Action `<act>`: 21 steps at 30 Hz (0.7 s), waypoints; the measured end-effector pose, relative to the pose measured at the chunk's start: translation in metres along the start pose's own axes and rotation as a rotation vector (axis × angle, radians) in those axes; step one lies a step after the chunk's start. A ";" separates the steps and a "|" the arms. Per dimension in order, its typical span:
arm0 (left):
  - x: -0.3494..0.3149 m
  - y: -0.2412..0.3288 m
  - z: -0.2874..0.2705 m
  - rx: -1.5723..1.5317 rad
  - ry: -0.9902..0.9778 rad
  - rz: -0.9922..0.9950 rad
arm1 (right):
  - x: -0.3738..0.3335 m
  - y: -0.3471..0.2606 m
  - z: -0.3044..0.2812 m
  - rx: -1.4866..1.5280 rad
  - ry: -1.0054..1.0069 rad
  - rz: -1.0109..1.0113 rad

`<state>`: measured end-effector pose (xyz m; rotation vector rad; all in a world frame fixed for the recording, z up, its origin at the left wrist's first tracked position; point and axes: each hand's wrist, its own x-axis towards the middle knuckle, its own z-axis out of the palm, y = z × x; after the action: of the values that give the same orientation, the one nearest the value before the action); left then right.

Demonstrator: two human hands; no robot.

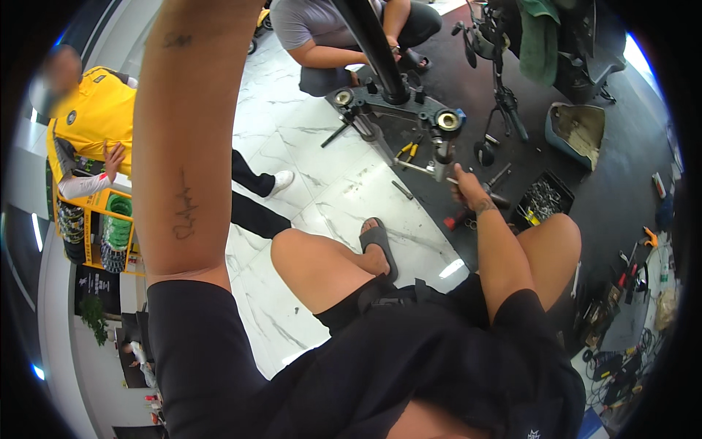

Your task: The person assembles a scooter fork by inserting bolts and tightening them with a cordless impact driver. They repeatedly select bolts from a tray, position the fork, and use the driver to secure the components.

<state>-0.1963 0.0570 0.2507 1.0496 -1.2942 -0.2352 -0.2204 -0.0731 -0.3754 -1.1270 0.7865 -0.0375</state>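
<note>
My left arm (191, 161) is raised, and its hand lies outside the picture past the upper edge. My right hand (468, 189) is closed beside the lower end of a metal fork leg (441, 150); what its fingers hold is mostly hidden. A thin metal rod (411, 167) sticks out leftward from that leg. The leg hangs under a black triple clamp (409, 110) with two round, brass-coloured openings. Rising from the clamp is a thick black tube (373, 47). Yellow-handled pliers (409, 150) lie on the dark mat below.
A person in grey (322, 36) crouches behind the clamp. Someone in yellow (99, 110) stands at the left. Right of my hand are a black tray of small metal parts (545, 199) and a grey bin (575, 135). Hand tools and cables (621, 293) lie farther right.
</note>
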 end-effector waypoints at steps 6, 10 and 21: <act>-0.013 -0.074 -0.032 -0.039 0.137 -0.175 | 0.021 0.057 0.009 -0.167 0.213 -0.148; -0.021 -0.107 -0.062 0.023 0.199 -0.193 | 0.016 0.061 0.017 -0.596 0.336 -0.058; 0.007 -0.117 -0.088 0.007 0.109 -0.135 | 0.087 0.084 0.066 0.127 0.373 -0.032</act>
<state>-0.0725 0.0325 0.1770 1.1422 -1.1283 -0.2720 -0.1478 -0.0180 -0.4784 -1.0247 1.0809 -0.3278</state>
